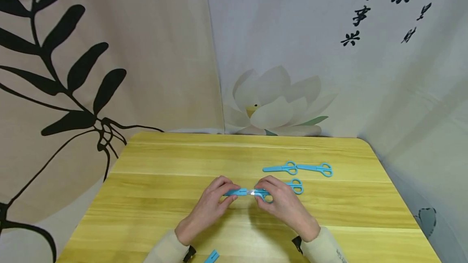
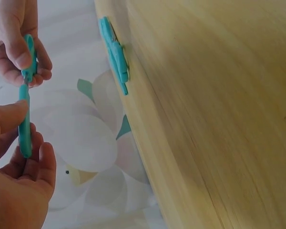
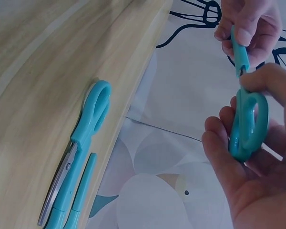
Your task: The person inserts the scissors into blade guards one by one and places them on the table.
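A pair of blue-handled scissors is held over the table, with a short stretch of metal blade showing between its handles and a blue blade cover. My left hand pinches the cover between thumb and fingers. The right hand grips the scissors by the handles; in the right wrist view the handle loop lies across the fingers. The blade tips are inside the cover. Just beyond my right hand lies another pair of scissors, partly hidden by it.
Two more blue scissors, a left pair and a right pair, lie end to end farther back on the wooden table. A loose blue cover lies near the front edge. Printed cloth hangs behind the table.
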`<state>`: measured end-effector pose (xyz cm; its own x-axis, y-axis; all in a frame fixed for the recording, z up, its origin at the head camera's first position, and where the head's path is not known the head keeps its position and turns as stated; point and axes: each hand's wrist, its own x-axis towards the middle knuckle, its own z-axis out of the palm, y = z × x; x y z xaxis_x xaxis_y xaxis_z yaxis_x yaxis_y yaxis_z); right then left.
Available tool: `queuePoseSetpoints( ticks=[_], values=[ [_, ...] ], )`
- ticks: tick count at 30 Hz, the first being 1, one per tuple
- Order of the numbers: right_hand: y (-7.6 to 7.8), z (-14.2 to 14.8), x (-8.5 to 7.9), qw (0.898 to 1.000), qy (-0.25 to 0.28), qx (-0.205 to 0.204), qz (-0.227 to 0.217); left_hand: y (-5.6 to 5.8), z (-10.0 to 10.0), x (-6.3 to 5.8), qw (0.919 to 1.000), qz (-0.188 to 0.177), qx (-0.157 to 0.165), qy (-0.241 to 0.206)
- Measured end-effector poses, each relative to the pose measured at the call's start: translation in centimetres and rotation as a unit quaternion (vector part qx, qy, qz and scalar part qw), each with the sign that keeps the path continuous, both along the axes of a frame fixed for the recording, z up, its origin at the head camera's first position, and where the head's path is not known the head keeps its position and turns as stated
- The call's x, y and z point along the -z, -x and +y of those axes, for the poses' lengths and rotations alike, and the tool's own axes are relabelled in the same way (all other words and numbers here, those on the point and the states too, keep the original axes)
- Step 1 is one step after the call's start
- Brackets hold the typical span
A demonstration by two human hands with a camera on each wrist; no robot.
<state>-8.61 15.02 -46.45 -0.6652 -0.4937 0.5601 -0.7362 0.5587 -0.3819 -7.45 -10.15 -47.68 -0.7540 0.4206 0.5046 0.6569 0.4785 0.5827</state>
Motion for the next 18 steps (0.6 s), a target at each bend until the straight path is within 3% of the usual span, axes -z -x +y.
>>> queuePoseSetpoints(
  ticks=[18],
  values=[
    [-0.04, -0.26, 0.05, 1.000, 0.000, 0.000, -0.005, -0.01, 0.04, -0.06, 1.0000, 0.004, -0.006, 0.003]
  ],
)
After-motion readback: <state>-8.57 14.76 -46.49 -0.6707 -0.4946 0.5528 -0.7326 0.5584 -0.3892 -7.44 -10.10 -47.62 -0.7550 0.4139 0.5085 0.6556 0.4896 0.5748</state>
